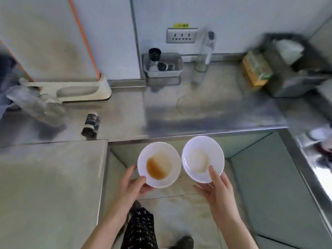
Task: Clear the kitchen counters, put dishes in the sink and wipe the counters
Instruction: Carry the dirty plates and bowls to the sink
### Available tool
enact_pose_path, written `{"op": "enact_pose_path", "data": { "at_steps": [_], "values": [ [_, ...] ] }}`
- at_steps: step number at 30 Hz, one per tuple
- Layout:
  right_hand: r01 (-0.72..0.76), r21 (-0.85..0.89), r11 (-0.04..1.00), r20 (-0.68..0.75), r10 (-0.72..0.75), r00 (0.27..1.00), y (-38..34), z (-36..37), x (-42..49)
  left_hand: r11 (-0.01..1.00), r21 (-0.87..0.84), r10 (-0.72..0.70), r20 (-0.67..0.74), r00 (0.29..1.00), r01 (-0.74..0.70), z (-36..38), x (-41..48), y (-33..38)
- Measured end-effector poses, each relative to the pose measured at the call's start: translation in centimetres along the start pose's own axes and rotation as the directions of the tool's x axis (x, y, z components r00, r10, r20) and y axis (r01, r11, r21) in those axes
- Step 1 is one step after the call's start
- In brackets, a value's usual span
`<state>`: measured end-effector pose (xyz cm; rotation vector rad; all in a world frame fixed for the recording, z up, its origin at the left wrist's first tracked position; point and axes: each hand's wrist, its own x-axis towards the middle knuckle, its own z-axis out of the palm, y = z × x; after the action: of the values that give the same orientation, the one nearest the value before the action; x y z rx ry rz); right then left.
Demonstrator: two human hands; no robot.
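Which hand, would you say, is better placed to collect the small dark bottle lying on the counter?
Left, probably: the dark bottle lies nearer the left hand, holding the stained bowl, than the right hand, holding the paler bowl; it must unload first.

A white brown-stained bowl [159,164] is held just left of a white pale-smeared bowl [203,159], rims nearly touching.

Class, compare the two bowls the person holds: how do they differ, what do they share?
The left bowl holds a brown pool; the right bowl shows only a pale smear. The right bowl has a doubled lower-left edge, the left bowl a single one. Both are white, round, gripped at the rim by the left hand and right hand.
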<state>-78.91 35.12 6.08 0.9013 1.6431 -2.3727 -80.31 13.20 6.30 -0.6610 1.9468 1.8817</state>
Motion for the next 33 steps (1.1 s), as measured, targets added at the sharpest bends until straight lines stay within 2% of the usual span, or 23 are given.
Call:
{"op": "enact_pose_path", "data": {
  "at_steps": [5, 11, 14, 20, 26, 30, 33],
  "values": [
    [0.060, 0.225, 0.972, -0.103, -0.038, 0.994, -1.7, -10.4, -2.8, 0.991, 0.128, 0.024, 0.149, 0.989, -0.044, 10.1, -2.3, -0.2],
    [0.195, 0.392, 0.899, -0.338, -0.056, 0.940, -3.1, -22.8, -6.6, 0.968, 0.238, -0.034, 0.425, 0.904, -0.076, 23.1, -5.0, -0.7],
    [0.257, 0.425, 0.868, -0.467, -0.033, 0.883, -3.9, -27.7, -7.5, 0.941, 0.325, -0.096, 0.533, 0.841, -0.098, 29.5, -5.0, -0.9],
    [0.409, 0.436, 0.802, -0.688, 0.004, 0.726, -5.5, -37.0, -6.4, 0.878, 0.418, -0.182, 0.741, 0.646, -0.232, 43.2, -3.8, -0.5],
    [0.523, 0.443, 0.728, -0.797, 0.052, 0.602, -8.1, -44.9, -4.1, 0.838, 0.479, -0.321, 0.820, 0.473, -0.262, 56.0, -1.9, -0.5],
    [0.564, 0.458, 0.687, -0.836, 0.116, 0.537, -9.0, -49.4, -1.9, 0.801, 0.540, -0.401, 0.804, 0.439, -0.259, 62.2, -1.0, -0.9],
    [0.581, 0.480, 0.657, -0.845, 0.169, 0.508, -9.2, -53.3, 0.1, 0.776, 0.584, -0.442, 0.774, 0.453, -0.239, 65.6, -0.5, -1.6]
  ]
}}
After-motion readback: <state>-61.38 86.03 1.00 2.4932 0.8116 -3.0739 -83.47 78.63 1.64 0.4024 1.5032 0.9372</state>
